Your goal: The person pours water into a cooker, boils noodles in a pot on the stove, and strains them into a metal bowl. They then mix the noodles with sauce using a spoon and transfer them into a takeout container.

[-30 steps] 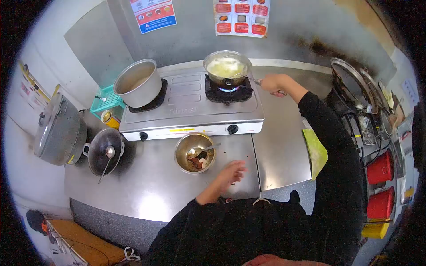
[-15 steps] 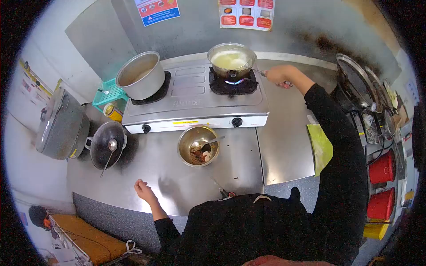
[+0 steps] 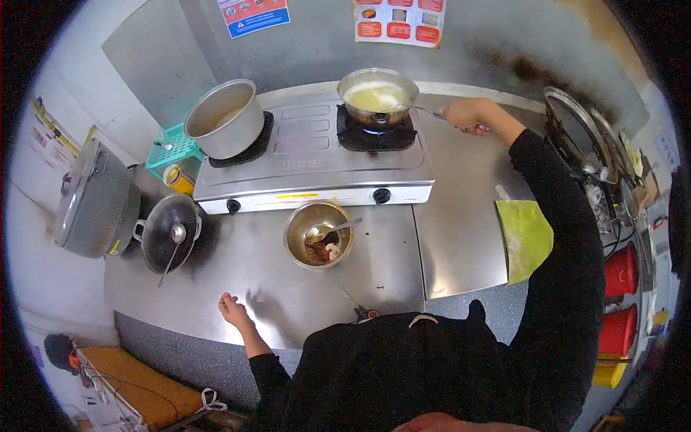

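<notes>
My right hand (image 3: 468, 115) is closed around the handle of a long thin metal utensil (image 3: 430, 111). Its far end reaches the rim of a metal pot (image 3: 379, 119) of pale yellow, foamy liquid; the head is too unclear to name. The pot sits over a lit burner at the right of the gas stove (image 3: 309, 183). My left hand (image 3: 233, 311) hovers near the counter's front edge, holding nothing, fingers loosely bent. Between my arms, a steel mixing bowl (image 3: 294, 252) holds a spoon (image 3: 345, 225) with brown and whitish ingredients. Scissors (image 3: 366, 312) lie close to my body.
A large pot (image 3: 237, 133) occupies the left burner. Left of the stove are a wok (image 3: 155, 245) with a ladle (image 3: 173, 252), a yellow can (image 3: 178, 180), a teal basket (image 3: 173, 151) and a big lidded pot (image 3: 97, 205). A green cloth (image 3: 524, 237) lies at right.
My right hand has drawn slightly right, pulling the utensil's handle outward from the pot. The green cloth shows more beside my arm. My left hand is nearly still; the view shifted slightly.
</notes>
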### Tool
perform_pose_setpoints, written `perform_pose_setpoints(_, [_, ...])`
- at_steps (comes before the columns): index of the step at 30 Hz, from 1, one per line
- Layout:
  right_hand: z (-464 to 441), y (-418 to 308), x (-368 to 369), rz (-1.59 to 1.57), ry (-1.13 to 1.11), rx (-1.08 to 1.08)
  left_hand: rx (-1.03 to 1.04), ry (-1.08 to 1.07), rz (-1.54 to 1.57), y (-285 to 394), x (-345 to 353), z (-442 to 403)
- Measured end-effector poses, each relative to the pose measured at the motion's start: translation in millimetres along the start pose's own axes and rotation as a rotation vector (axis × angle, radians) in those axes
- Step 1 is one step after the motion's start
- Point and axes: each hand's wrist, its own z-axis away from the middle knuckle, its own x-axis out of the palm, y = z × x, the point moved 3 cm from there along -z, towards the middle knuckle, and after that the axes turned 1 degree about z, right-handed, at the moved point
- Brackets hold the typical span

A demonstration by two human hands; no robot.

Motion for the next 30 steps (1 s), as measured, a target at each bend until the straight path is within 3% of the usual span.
perform_pose_setpoints(12, [3, -8, 10, -0.263, -0.085, 0.098, 0.047, -0.057, -0.026, -17, 8, -9])
perform_pose_setpoints(14, [2, -6, 12, -0.374, -0.092, 0.156, 0.231, 0.010, -0.168, -28, 0, -21])
perform_pose_setpoints(17, [1, -4, 10, -0.258, -0.042, 0.220, 0.207, 0.136, -0.434, 10, 2, 9])
perform_pose_setpoints(20, [-5, -6, 9, -0.237, -0.147, 0.030, 0.228, 0.252, -0.681, 30, 5, 28])
perform_pose_setpoints(24, [2, -13, 8, -0.157, -0.089, -0.028, 0.306, 0.215, -0.605, 24, 3, 30])
perform_pose_setpoints(26, [2, -13, 7, -0.198, -0.074, 0.004, 0.481, 0.250, -0.872, 19, 2, 26])
perform_pose_setpoints(30, [-12, -3, 11, -0.151, -0.111, 0.057, 0.519, 0.237, -0.925, 10, 3, 27])
